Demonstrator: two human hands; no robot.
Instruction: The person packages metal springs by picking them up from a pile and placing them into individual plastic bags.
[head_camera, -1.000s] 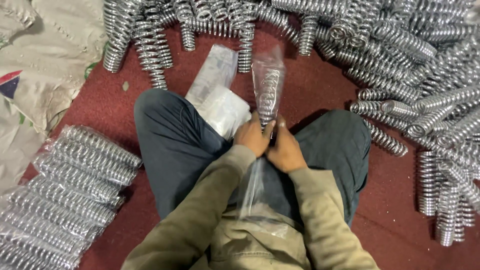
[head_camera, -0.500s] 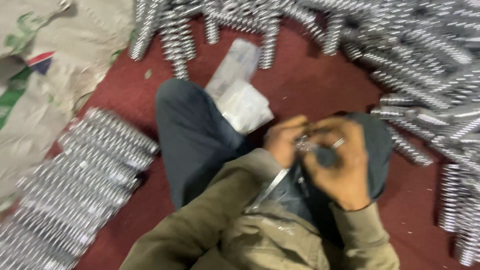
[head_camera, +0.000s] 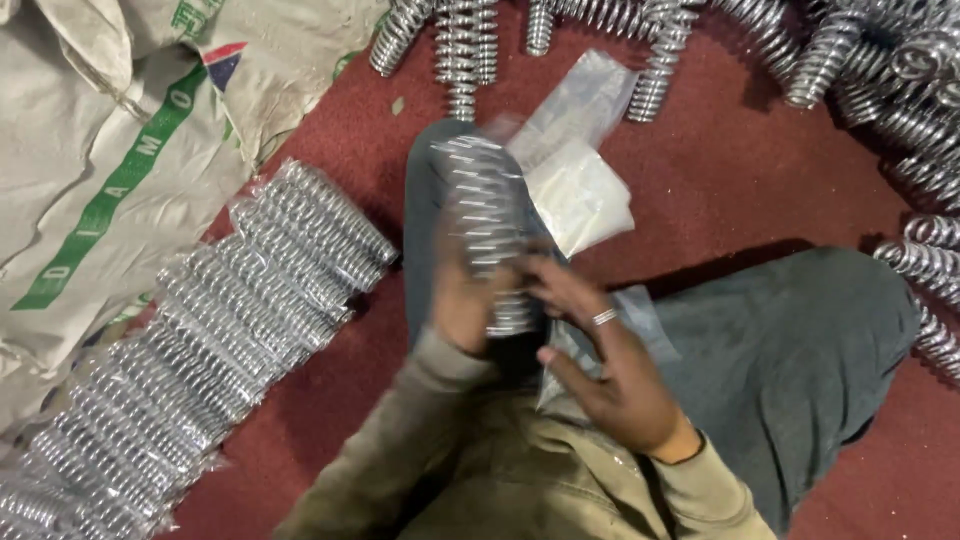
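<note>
The left hand (head_camera: 462, 300) is grasping a bagged spring (head_camera: 487, 232) by its lower end, fingers wrapped around the coils; the hand is blurred, so finer detail of the hold cannot be made out. The spring is standing roughly upright above the person's left knee (head_camera: 425, 200), its top tilting slightly toward the left. The right hand (head_camera: 610, 375) is lying open beside it, palm up, fingertips (head_camera: 545, 275) touching or just beside the spring's lower coils; a ring (head_camera: 604, 317) is showing on one finger. Whether this hand is pinching the plastic cannot be told.

A stack of clear bags (head_camera: 575, 165) is lying on the red floor (head_camera: 740, 170) just beyond the knee. Wrapped springs (head_camera: 230, 330) are lying side by side in a row at the person's left, next to a woven sack (head_camera: 110, 150). Loose springs (head_camera: 860, 50) are piling along the far edge and the right side.
</note>
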